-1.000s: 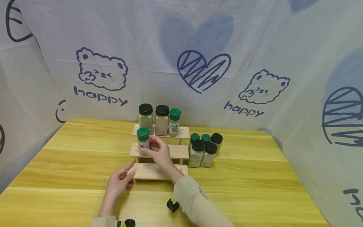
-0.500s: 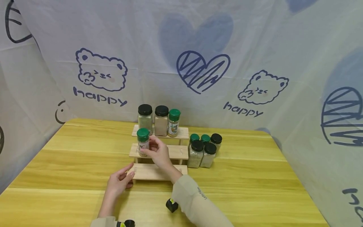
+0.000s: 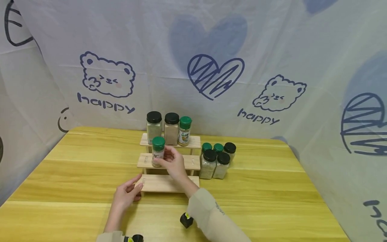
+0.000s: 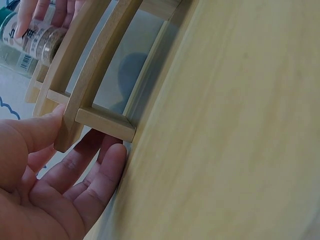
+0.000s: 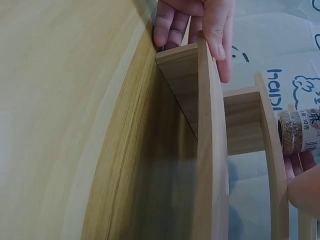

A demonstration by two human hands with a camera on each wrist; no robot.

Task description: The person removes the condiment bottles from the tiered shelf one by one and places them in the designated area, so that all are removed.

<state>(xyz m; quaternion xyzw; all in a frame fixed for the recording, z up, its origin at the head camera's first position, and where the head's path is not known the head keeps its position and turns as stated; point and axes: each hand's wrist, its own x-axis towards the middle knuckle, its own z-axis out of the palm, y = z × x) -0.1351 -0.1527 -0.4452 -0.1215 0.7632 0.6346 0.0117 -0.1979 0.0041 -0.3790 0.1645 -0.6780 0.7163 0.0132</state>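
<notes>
A green-capped spice jar (image 3: 158, 145) stands upright on or just over the middle tier of a three-tier wooden spice rack (image 3: 160, 183). My right hand (image 3: 174, 165) pinches that jar from its right side between thumb and fingers. Its labelled glass body (image 5: 303, 131) shows pale grains inside, in the right wrist view. At the left end of the lowest tier, my left hand (image 3: 126, 196) holds the rack. In the left wrist view its thumb (image 4: 42, 131) presses on the shelf board, while the fingers curl by the end leg (image 4: 106, 122).
On the top tier stand two black-capped jars (image 3: 154, 129) (image 3: 171, 131) and a green-capped jar (image 3: 184, 131). Several more jars (image 3: 208, 166) with green and black caps cluster on the wooden table (image 3: 257, 188), right beside the rack. A printed cloth (image 3: 169, 40) hangs behind.
My right hand has shifted the green-capped spice jar a little to the right along the middle tier. The left hand stays at the rack's end.
</notes>
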